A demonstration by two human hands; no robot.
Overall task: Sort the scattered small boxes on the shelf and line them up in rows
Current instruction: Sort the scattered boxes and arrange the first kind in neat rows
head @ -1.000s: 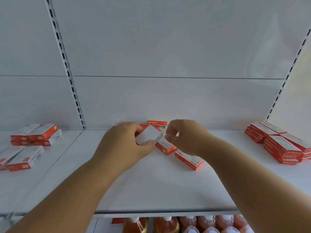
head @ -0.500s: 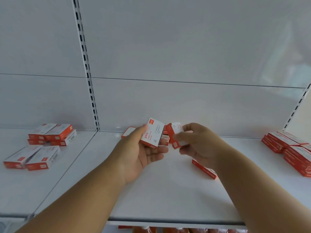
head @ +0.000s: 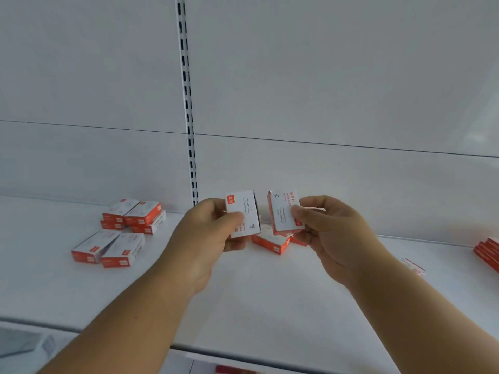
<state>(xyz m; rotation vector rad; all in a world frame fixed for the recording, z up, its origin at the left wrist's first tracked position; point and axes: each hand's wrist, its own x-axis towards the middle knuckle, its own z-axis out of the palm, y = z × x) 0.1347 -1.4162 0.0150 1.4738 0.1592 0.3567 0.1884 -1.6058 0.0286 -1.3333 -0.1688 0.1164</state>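
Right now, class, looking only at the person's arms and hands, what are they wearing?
Nothing that shows. The left hand and right hand are bare, with no gloves, and no rings or watch in view. Both forearms are uncovered right down to the bottom edge of the picture, so no sleeve or cuff can be seen.

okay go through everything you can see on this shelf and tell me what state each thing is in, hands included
left hand: grips a small box, lifted off the shelf
box in the left hand: upright, white face to camera
right hand: pinches a second box
box in the right hand: upright, raised
box below the hands: lying flat on the shelf
boxes at left: lying loose, some stacked
stack at far right: piled, cut off by the frame
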